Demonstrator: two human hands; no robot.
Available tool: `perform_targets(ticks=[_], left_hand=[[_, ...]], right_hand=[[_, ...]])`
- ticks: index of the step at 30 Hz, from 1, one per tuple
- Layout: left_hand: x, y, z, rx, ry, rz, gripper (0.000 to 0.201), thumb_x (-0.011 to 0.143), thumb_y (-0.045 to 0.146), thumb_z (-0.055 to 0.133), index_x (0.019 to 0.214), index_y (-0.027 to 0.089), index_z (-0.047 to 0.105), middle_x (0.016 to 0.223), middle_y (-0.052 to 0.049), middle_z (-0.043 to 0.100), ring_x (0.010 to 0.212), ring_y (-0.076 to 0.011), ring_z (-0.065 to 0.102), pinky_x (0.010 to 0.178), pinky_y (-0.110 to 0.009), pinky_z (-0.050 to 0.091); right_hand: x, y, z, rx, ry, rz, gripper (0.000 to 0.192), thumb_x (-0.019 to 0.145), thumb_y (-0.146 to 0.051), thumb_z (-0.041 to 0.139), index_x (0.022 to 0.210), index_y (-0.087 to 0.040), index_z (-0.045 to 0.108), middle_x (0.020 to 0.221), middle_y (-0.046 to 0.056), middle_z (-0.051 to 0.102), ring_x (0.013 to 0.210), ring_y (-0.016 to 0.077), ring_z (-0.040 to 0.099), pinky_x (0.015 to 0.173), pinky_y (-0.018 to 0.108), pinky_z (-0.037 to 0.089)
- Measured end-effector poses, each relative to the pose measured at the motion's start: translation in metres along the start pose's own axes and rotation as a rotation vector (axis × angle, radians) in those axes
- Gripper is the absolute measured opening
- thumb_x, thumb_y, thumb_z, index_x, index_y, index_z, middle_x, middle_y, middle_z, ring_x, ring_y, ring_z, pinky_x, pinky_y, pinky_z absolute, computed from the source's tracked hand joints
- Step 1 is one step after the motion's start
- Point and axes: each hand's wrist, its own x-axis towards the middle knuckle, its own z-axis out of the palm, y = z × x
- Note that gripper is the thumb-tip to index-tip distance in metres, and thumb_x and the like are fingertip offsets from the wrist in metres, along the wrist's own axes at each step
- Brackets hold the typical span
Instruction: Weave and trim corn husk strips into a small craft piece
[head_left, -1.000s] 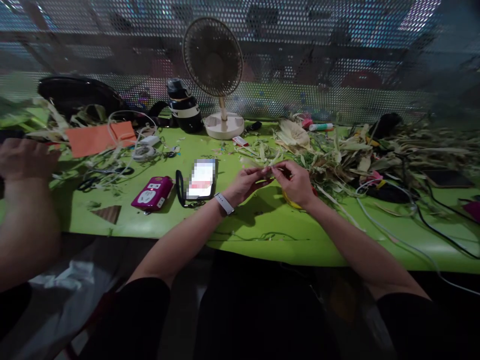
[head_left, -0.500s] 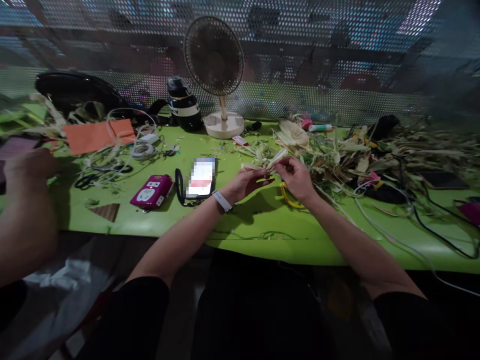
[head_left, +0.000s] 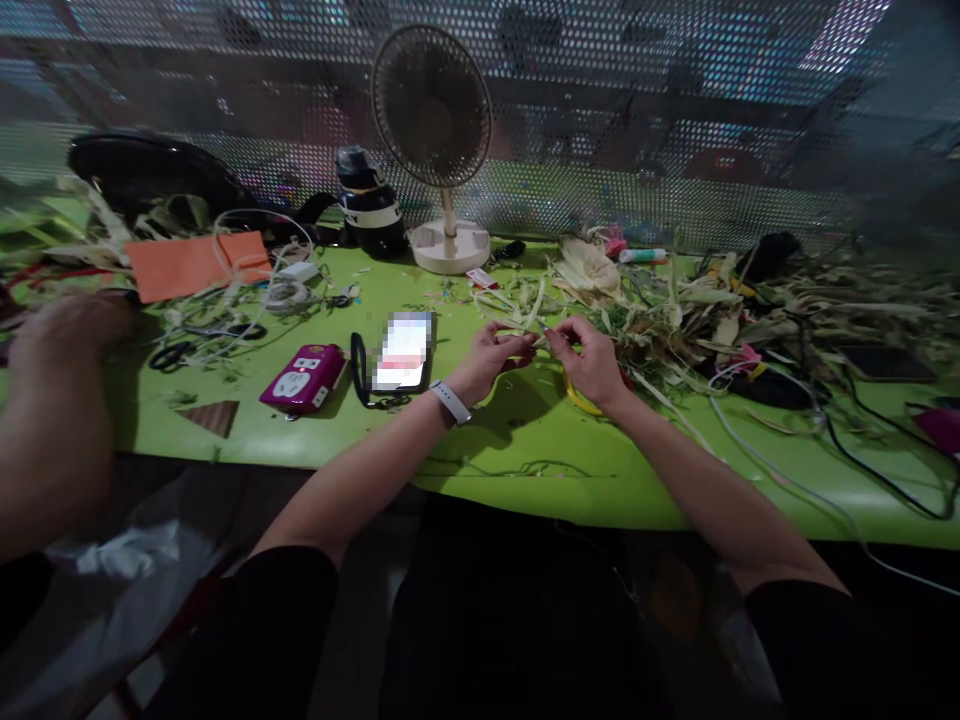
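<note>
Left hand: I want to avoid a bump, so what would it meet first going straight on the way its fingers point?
Probably the right hand, just beyond the left hand in the picture; depth is hard to judge, and anything small between them is unclear.

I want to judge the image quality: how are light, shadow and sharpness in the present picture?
Head view: dim, but the phone screen bright and pixelated; head view: soft shadow on the table near the left hand; head view: dried leaves blur toward the right edge.

left grip [head_left: 495, 362]: fingers pinched, pointing right | right grip [head_left: 591, 362]: fingers bent | fingertips nearly meeting | forearms [head_left: 375, 455] converging forward
</note>
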Motion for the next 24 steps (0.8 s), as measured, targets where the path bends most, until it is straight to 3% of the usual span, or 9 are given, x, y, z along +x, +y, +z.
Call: perform_targets(ticks=[7, 9, 11, 14, 20, 24], left_hand=[[0.0004, -0.0020, 0.0001, 0.082, 0.000, 0.110, 0.077, 0.067, 0.025, 0.084, 0.131, 0.024, 0.042, 0.064, 0.008, 0.065, 0.055, -0.0090, 0.060, 0.065, -0.025, 0.046], [0.0016, -0.0025, 0.0004, 0.085, -0.021, 0.138, 0.063, 0.070, 0.026, 0.082, 0.125, 0.022, 0.051, 0.065, 0.007, 0.065, 0.057, -0.0083, 0.059, 0.066, -0.024, 0.046], [0.0025, -0.0033, 0.0009, 0.070, -0.051, 0.145, 0.039, 0.072, 0.025, 0.079, 0.107, 0.018, 0.062, 0.071, 0.004, 0.067, 0.060, -0.0067, 0.059, 0.068, -0.024, 0.047], [0.0023, -0.0046, 0.0011, 0.030, -0.095, 0.136, 0.020, 0.073, 0.023, 0.077, 0.088, 0.016, 0.067, 0.080, 0.001, 0.069, 0.064, -0.0055, 0.058, 0.070, -0.023, 0.048], [0.0009, -0.0073, 0.0008, -0.008, -0.175, 0.128, 0.023, 0.070, 0.029, 0.080, 0.088, 0.018, 0.070, 0.087, 0.000, 0.070, 0.070, -0.0073, 0.058, 0.073, -0.024, 0.048], [0.0034, -0.0097, 0.0004, 0.032, -0.212, 0.177, 0.030, 0.064, 0.024, 0.084, 0.090, 0.017, 0.071, 0.081, 0.001, 0.068, 0.072, -0.0078, 0.057, 0.071, -0.022, 0.046]], right_hand=[[-0.0028, 0.0045, 0.0042, 0.094, -0.058, 0.058, 0.044, 0.088, -0.066, 0.051, 0.080, -0.023, 0.050, 0.072, -0.001, 0.058, 0.059, 0.0131, 0.055, 0.060, 0.028, 0.044], [-0.0037, 0.0050, 0.0051, 0.100, -0.059, 0.066, 0.043, 0.088, -0.065, 0.052, 0.081, -0.023, 0.050, 0.071, -0.001, 0.057, 0.058, 0.0127, 0.055, 0.058, 0.028, 0.044], [-0.0039, 0.0053, 0.0052, 0.084, -0.038, 0.064, 0.043, 0.088, -0.065, 0.052, 0.080, -0.023, 0.050, 0.070, -0.001, 0.057, 0.057, 0.0124, 0.054, 0.057, 0.028, 0.044], [-0.0034, 0.0063, 0.0046, 0.085, -0.008, 0.076, 0.044, 0.087, -0.067, 0.052, 0.080, -0.023, 0.051, 0.068, -0.002, 0.057, 0.055, 0.0123, 0.053, 0.054, 0.028, 0.044], [-0.0039, 0.0079, 0.0050, 0.150, -0.034, 0.146, 0.045, 0.084, -0.068, 0.056, 0.081, -0.024, 0.049, 0.065, -0.003, 0.058, 0.048, 0.0122, 0.055, 0.047, 0.027, 0.042], [-0.0046, 0.0059, 0.0054, 0.194, -0.062, 0.178, 0.043, 0.086, -0.067, 0.055, 0.082, -0.024, 0.047, 0.061, -0.005, 0.056, 0.042, 0.0100, 0.051, 0.043, 0.025, 0.038]])
